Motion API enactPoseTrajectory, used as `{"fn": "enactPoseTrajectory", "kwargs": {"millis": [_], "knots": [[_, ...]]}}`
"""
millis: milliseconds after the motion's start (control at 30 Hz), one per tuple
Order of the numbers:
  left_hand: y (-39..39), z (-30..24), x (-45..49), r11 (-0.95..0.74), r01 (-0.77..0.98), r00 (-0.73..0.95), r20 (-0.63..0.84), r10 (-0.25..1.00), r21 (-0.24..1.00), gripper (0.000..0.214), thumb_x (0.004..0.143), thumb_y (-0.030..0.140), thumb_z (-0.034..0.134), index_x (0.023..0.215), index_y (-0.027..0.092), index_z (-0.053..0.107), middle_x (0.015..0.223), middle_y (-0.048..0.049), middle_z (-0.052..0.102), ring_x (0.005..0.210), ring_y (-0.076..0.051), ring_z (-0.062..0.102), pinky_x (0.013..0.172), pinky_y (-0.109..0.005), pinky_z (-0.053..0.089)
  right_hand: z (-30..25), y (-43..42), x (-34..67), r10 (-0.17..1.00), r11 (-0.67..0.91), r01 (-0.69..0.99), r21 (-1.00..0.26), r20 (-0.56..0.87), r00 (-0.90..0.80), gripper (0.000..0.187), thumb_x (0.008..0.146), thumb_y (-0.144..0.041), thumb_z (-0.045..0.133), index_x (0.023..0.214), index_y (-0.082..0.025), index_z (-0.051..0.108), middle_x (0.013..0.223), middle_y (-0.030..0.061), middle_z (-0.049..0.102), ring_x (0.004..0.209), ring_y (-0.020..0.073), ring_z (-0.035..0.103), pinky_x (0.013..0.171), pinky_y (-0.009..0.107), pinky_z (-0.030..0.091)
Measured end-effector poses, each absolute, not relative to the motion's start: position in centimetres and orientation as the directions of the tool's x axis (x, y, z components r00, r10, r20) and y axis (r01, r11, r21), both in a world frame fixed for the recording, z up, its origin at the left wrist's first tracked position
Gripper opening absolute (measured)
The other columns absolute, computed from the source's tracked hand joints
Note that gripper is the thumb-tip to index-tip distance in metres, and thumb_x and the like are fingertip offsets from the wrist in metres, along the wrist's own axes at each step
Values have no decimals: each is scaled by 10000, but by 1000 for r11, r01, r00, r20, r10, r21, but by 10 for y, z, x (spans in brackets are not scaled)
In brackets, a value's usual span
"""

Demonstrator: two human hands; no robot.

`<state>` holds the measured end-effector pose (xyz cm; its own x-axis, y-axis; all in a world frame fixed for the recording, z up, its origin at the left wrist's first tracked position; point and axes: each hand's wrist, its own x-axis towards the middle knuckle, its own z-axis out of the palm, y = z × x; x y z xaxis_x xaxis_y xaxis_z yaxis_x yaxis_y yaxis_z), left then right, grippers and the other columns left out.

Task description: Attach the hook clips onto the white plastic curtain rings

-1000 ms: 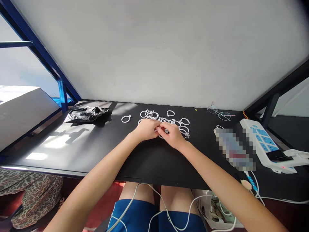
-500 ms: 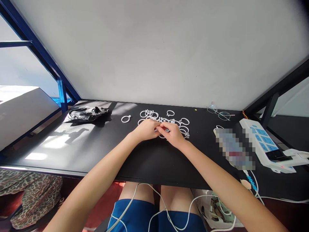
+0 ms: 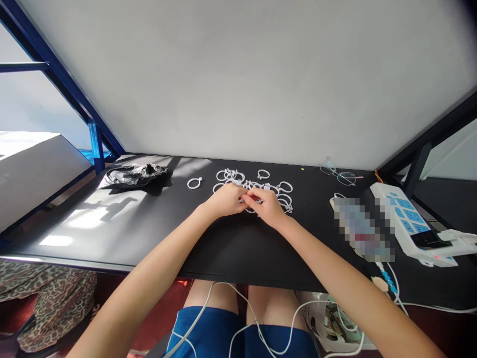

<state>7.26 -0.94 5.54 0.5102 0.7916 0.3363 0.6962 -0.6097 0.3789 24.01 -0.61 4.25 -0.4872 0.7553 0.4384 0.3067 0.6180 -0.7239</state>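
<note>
Several white plastic rings (image 3: 285, 187) lie in a loose pile on the black table (image 3: 149, 228), in front of the wall. My left hand (image 3: 225, 200) and my right hand (image 3: 266, 206) meet at the near side of the pile, fingertips pinched together on a white ring (image 3: 250, 200) that is mostly hidden between them. One single ring (image 3: 194, 183) lies apart to the left of the pile.
A crumpled black plastic bag (image 3: 136, 175) sits at the back left. Eyeglasses (image 3: 337, 174) lie at the back right. A white and blue power strip (image 3: 412, 223) and a blurred flat object (image 3: 359, 228) lie on the right. White cables (image 3: 257, 323) hang over my lap.
My right hand has shifted slightly up and left against the left hand. Otherwise nothing has visibly moved.
</note>
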Motion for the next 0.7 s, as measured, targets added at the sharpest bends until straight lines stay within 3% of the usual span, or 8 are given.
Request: {"fn": "enactPoseTrajectory", "kwargs": {"millis": [700], "knots": [[-11,59,73,-592,720,525,275,806,362,178,731,149,479,575,158,564,521,0,548,475,-93,399,522,-230,297,42,-6,241,761,603,316,-733,409,-503,313,911,-393,515,672,-197,556,639,-6,586,602,129,549,609,264,434]]}}
